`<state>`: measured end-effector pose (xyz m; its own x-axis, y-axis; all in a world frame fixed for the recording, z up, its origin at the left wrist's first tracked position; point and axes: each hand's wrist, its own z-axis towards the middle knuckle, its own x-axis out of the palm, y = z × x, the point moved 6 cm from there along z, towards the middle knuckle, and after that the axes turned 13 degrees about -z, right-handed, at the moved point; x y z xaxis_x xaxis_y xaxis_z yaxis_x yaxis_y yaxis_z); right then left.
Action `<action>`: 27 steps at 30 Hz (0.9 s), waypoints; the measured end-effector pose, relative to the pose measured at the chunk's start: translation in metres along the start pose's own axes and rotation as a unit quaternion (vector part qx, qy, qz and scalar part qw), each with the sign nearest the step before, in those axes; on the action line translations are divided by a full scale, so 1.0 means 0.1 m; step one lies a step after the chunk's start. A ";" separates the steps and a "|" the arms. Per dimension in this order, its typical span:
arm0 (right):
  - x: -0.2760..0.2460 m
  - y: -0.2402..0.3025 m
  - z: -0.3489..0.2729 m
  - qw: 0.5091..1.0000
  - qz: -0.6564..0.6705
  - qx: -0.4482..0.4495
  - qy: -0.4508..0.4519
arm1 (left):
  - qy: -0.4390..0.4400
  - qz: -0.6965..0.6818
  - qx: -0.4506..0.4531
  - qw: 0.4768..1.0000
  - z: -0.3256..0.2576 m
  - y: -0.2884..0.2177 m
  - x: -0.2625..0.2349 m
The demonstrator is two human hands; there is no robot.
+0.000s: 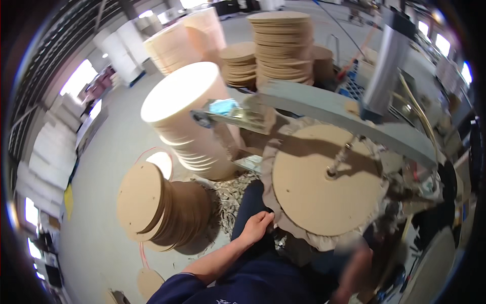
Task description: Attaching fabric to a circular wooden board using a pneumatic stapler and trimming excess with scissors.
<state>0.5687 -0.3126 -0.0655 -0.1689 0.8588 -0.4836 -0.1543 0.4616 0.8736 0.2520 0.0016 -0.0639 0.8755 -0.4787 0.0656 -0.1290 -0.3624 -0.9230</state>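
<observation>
In front of me lies a round tan board [314, 197], with a metal rod [339, 159] meeting it near its middle. Wrinkled grey-beige fabric [271, 185] sticks out past the board's edge all round. At the near left of the board, my left hand [257, 226] is closed, its thumb and fingers pinching the fabric's rim. My right hand [354, 258] is by the near right edge, smeared by motion. Its fingers cannot be made out, nor whether it touches the fabric.
A grey metal beam [314, 101] crosses above the board. To my left stands a leaning stack of round boards [177, 213], with fabric scraps [235, 200] beside it. Beyond are a tall white cylindrical stack [187, 116] and more tan discs [283, 48].
</observation>
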 end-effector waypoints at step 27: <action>0.24 -0.17 0.30 0.827 -0.440 -0.349 -0.014 | -0.151 0.347 0.573 0.727 1.06 -3.20 -0.38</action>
<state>0.5962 -0.2934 -0.0903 0.3295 0.2669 -0.9056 -0.7315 0.6786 -0.0661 0.3088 0.2205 0.1890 0.8696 0.0314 -0.4927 -0.2665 0.8699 -0.4150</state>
